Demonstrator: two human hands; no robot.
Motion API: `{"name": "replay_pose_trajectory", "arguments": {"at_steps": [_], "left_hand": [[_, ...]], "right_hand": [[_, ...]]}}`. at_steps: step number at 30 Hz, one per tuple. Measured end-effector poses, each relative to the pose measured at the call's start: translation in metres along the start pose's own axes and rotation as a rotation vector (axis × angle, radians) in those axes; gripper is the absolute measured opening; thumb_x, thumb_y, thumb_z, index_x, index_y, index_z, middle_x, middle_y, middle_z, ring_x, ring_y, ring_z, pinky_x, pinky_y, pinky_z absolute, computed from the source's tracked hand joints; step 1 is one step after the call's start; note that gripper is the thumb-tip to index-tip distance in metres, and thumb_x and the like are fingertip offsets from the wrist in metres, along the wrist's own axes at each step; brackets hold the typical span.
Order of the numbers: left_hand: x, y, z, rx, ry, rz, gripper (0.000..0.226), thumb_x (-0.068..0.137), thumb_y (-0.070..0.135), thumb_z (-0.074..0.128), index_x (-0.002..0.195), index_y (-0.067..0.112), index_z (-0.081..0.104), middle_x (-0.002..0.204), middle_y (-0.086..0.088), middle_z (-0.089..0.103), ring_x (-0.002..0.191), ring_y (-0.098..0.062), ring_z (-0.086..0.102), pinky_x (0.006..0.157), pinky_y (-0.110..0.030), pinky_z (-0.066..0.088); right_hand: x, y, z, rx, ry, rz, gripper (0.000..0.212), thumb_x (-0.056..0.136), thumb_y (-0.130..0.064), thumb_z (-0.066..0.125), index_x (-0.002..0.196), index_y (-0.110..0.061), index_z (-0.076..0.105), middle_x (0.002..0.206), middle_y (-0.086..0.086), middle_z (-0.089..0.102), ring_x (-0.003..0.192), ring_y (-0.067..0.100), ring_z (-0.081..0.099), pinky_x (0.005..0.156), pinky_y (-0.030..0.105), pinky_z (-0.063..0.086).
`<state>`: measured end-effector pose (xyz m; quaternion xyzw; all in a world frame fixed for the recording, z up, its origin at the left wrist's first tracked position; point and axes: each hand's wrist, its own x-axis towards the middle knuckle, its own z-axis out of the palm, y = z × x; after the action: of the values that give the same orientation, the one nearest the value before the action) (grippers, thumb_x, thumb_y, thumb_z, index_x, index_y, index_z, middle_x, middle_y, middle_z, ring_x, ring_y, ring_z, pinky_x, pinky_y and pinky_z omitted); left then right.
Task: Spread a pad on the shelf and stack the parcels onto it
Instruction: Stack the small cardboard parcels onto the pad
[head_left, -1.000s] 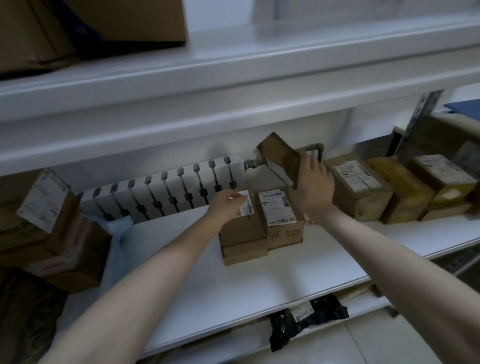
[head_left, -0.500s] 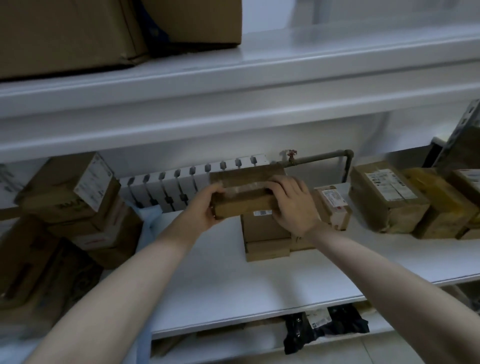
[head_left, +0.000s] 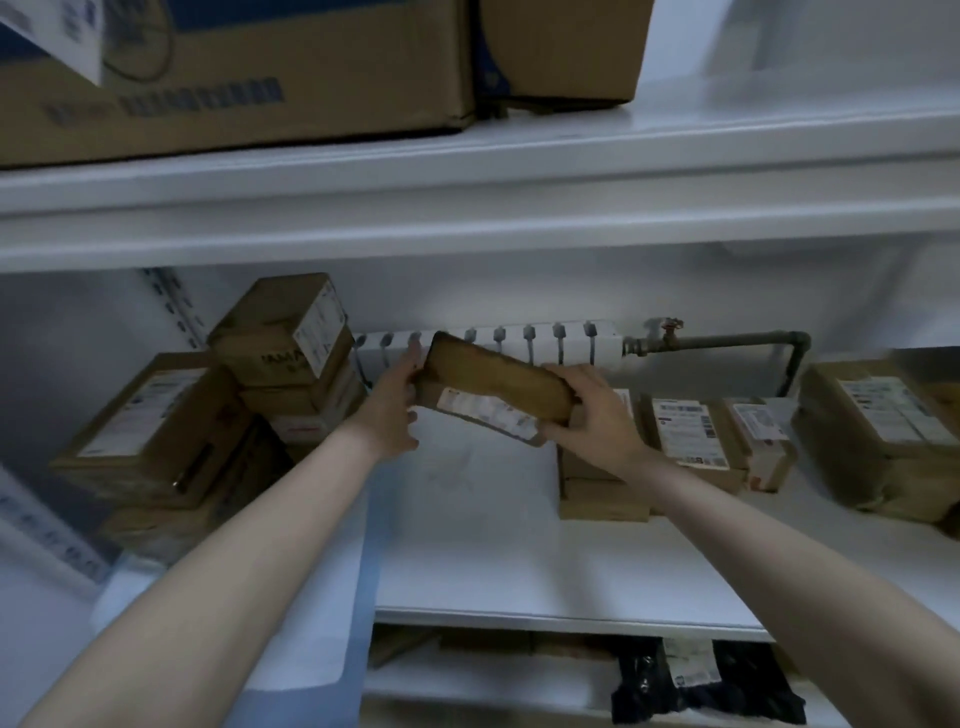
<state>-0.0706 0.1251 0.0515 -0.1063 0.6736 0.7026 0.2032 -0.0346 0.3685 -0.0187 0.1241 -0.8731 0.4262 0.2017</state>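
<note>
Head view. Holds a flat brown cardboard parcel with a white printed label (head_left: 493, 387) in mid-air between both hands, above the white shelf board (head_left: 519, 571) and clear of it. Tilts the parcel, left end higher, label side facing down and forward. Grips the left end with the left hand (head_left: 392, 410), fingers wrapped round the short edge. Clamps the right end with the right hand (head_left: 592, 415), fingers curled over the top, thumb under the label side.

Shows a thin pale-blue pad (head_left: 363, 571) lying on the left part of the shelf under the left forearm, its front edge hanging over the shelf lip. Shows a pile of brown labelled cardboard parcels (head_left: 280, 338) at the far left, beside the pad; cannot tell how much of the pile rests on it. Shows a row of brown labelled parcels (head_left: 685, 431) on the bare board to the right, just behind the right hand. Shows a white ribbed radiator (head_left: 545, 343) and a grey pipe (head_left: 727, 340) along the back wall.
</note>
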Motion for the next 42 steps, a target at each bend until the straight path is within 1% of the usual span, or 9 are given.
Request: {"name": "replay_pose_trajectory", "arguments": {"at_steps": [4, 7, 10, 15, 18, 22, 30, 35, 42], "left_hand": [[-0.018, 0.013, -0.018, 0.091, 0.010, 0.178, 0.043, 0.084, 0.042, 0.067, 0.117, 0.017, 0.064, 0.116, -0.002, 0.067, 0.106, -0.020, 0.062, 0.090, -0.031, 0.050], [-0.027, 0.022, -0.030, 0.216, 0.130, 0.269, 0.053, 0.078, 0.032, 0.074, 0.126, 0.017, 0.057, 0.123, -0.003, 0.063, 0.112, -0.021, 0.058, 0.094, -0.038, 0.049], [-0.035, 0.037, -0.042, 0.213, 0.294, 0.370, 0.034, 0.086, 0.028, 0.067, 0.115, 0.011, 0.063, 0.112, -0.011, 0.065, 0.091, -0.019, 0.059, 0.065, -0.025, 0.049], [-0.048, 0.064, -0.089, 0.175, 0.579, 0.462, 0.013, 0.091, 0.017, 0.054, 0.092, 0.011, 0.065, 0.091, -0.008, 0.064, 0.097, -0.028, 0.061, 0.090, -0.038, 0.052], [-0.053, 0.075, -0.127, 0.182, 0.634, 0.454, 0.012, 0.090, 0.015, 0.052, 0.088, 0.015, 0.063, 0.099, -0.012, 0.065, 0.095, -0.029, 0.062, 0.091, -0.040, 0.053], [-0.060, 0.082, -0.172, 0.125, 0.644, 0.438, 0.013, 0.091, 0.010, 0.054, 0.086, 0.014, 0.065, 0.080, -0.010, 0.062, 0.075, -0.023, 0.058, 0.067, -0.028, 0.047], [-0.063, 0.094, -0.262, 0.083, 0.589, 0.413, 0.029, 0.091, 0.012, 0.060, 0.118, 0.003, 0.063, 0.110, -0.017, 0.067, 0.082, -0.025, 0.062, 0.077, -0.029, 0.052], [-0.061, 0.105, -0.285, 0.015, 0.438, 0.377, 0.048, 0.095, 0.048, 0.047, 0.121, 0.009, 0.059, 0.104, -0.010, 0.066, 0.080, -0.020, 0.062, 0.059, -0.027, 0.048], [-0.056, 0.107, -0.317, 0.031, 0.407, 0.315, 0.048, 0.091, 0.054, 0.050, 0.111, 0.012, 0.062, 0.099, -0.008, 0.067, 0.085, -0.023, 0.061, 0.071, -0.030, 0.049]], "right_hand": [[0.014, -0.031, 0.008, 0.523, -0.057, 0.356, 0.034, 0.090, -0.022, 0.064, 0.122, -0.014, 0.058, 0.111, 0.004, 0.067, 0.100, 0.019, 0.066, 0.082, 0.028, 0.056], [0.024, -0.042, 0.008, 0.800, -0.145, 0.608, 0.020, 0.094, -0.028, 0.057, 0.107, -0.015, 0.063, 0.106, 0.008, 0.070, 0.098, 0.024, 0.067, 0.077, 0.031, 0.055], [0.030, -0.051, 0.009, 0.972, -0.215, 0.764, 0.017, 0.093, -0.030, 0.055, 0.099, -0.017, 0.063, 0.096, 0.004, 0.068, 0.088, 0.019, 0.063, 0.080, 0.030, 0.051], [0.053, -0.096, 0.021, 1.195, -0.163, 0.817, 0.023, 0.091, -0.029, 0.052, 0.106, -0.013, 0.059, 0.085, 0.007, 0.068, 0.077, 0.018, 0.063, 0.069, 0.027, 0.057], [0.073, -0.139, 0.040, 1.186, -0.209, 0.788, 0.022, 0.092, -0.030, 0.053, 0.104, -0.013, 0.059, 0.093, 0.011, 0.065, 0.082, 0.021, 0.064, 0.063, 0.026, 0.058], [0.099, -0.195, 0.084, 1.150, -0.223, 0.737, 0.023, 0.091, -0.031, 0.059, 0.106, -0.014, 0.058, 0.097, 0.012, 0.064, 0.082, 0.022, 0.064, 0.056, 0.026, 0.058], [0.140, -0.273, 0.155, 1.174, -0.161, 0.637, 0.010, 0.092, -0.026, 0.061, 0.093, -0.016, 0.058, 0.095, 0.010, 0.061, 0.088, 0.022, 0.060, 0.079, 0.031, 0.055], [0.138, -0.298, 0.208, 1.103, -0.281, 0.609, 0.047, 0.087, -0.029, 0.068, 0.129, -0.016, 0.051, 0.121, 0.011, 0.061, 0.106, 0.021, 0.062, 0.072, 0.031, 0.059], [0.128, -0.314, 0.231, 0.766, -0.447, 0.627, 0.053, 0.081, -0.048, 0.068, 0.125, -0.022, 0.055, 0.111, 0.008, 0.068, 0.089, 0.022, 0.070, 0.068, 0.027, 0.057]]}}
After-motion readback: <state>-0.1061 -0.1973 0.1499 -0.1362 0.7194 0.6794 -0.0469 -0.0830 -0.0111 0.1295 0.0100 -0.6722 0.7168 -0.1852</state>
